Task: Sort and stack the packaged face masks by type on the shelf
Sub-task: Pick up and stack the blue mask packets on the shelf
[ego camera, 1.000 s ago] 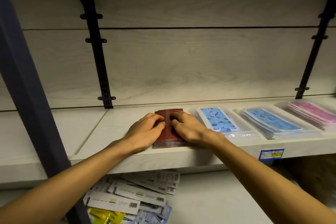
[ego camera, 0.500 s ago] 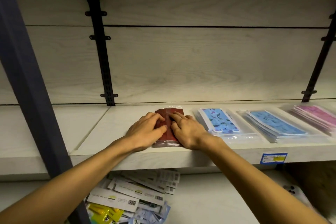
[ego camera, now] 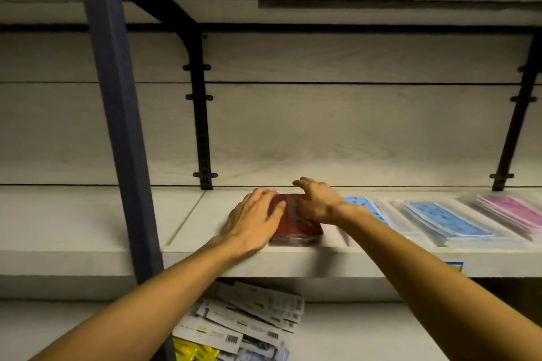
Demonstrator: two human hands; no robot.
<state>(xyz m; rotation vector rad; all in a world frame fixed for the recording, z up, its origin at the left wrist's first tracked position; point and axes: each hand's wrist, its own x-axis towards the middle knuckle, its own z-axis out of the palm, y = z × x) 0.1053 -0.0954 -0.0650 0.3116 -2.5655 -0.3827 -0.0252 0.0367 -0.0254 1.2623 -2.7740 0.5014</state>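
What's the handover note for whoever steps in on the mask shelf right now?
Left hand: open, resting flat on the dark red mask stack at the shelf front.
Right hand: open, fingers relaxed, over the stack's back right; contact unclear.
Done: red stack, then to its right light blue patterned packs, blue stack, pink stack.
Left: mixed loose packs on the lower shelf are unsorted.
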